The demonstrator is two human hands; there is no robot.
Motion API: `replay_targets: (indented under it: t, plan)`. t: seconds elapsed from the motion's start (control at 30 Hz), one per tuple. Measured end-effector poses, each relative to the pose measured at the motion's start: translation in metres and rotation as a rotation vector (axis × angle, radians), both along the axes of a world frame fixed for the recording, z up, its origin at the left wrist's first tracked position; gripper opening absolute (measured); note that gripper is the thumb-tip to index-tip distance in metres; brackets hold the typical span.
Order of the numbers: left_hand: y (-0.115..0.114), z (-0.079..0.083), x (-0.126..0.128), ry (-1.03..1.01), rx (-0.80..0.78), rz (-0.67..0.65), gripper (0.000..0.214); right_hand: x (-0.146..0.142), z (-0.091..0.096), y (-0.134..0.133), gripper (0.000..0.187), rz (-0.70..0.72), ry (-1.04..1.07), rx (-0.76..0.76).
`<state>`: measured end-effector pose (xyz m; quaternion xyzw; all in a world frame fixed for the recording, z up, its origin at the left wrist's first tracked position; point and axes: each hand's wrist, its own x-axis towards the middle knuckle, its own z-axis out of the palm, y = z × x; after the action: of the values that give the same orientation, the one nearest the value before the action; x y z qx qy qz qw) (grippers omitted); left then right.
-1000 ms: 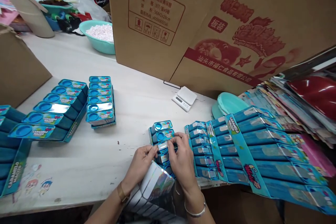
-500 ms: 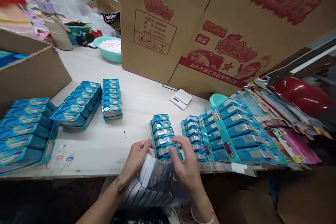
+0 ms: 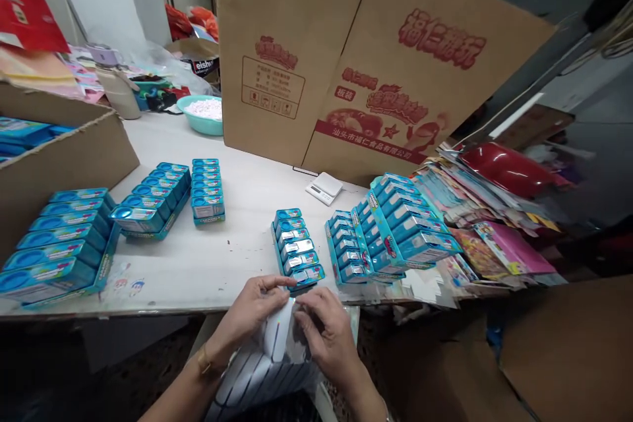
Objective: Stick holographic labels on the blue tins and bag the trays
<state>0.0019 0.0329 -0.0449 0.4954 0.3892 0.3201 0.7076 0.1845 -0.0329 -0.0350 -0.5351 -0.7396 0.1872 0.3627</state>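
Left hand: we see our left hand (image 3: 252,310) reaching in from the lower left, wrist bent, palm down, fingers curled, their tips pressed on the top edge of the shiny flat pack (image 3: 279,339).
Right hand: our right hand (image 3: 324,336) comes in from the lower right, knuckles up, thumb and forefinger pinched on the same top edge, just beside the left fingertips.
Grip: both hands are closed in a light pinch on the pack; the other fingers are folded, not spread.
Shiny flat pack: it is held below the near edge of the table (image 3: 198,270), over our lap, upright and leaning toward us, its white and silver face showing; more such flat pieces fan out beneath it.
Nearest stack: a short row of blue boxes (image 3: 297,249) lies on the table just beyond our fingertips, apart from both hands.
Right of it: more blue boxes in open display trays (image 3: 390,231), overlapping one another.
Left side: rows of filled display trays (image 3: 148,201) lie well apart from the hands.
Behind: a small white scale (image 3: 324,187) stands before a large cardboard carton (image 3: 346,66); a green bowl (image 3: 204,115) of white pieces stands farther back.
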Motion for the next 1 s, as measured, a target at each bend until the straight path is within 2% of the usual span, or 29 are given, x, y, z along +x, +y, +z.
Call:
replay_targets:
  t: [0.17, 0.3, 0.47, 0.8, 0.87, 1.0]
  plan:
    - [-0.012, 0.018, 0.008, 0.068, 0.056, 0.041, 0.059, -0.003, 0.005, -0.012, 0.015, -0.095, -0.140, 0.247]
    - [-0.017, 0.023, 0.011, 0.078, 0.065, 0.047, 0.057, -0.003, 0.005, -0.018, 0.022, -0.084, -0.250, 0.370]
    - [-0.019, 0.021, 0.009, 0.089, 0.103, 0.042, 0.053, -0.006, 0.006, -0.020, 0.019, -0.103, -0.169, 0.359]
    - [-0.023, 0.027, 0.005, 0.113, 0.208, 0.049, 0.042, -0.013, 0.015, -0.014, 0.011, -0.085, -0.020, 0.142]
    - [-0.024, 0.027, 0.005, 0.119, 0.216, 0.051, 0.041, -0.014, 0.014, -0.014, 0.012, -0.090, -0.014, 0.153]
    - [-0.023, 0.028, 0.007, 0.108, 0.206, 0.071, 0.041, -0.015, 0.012, -0.013, 0.013, -0.115, -0.084, 0.272]
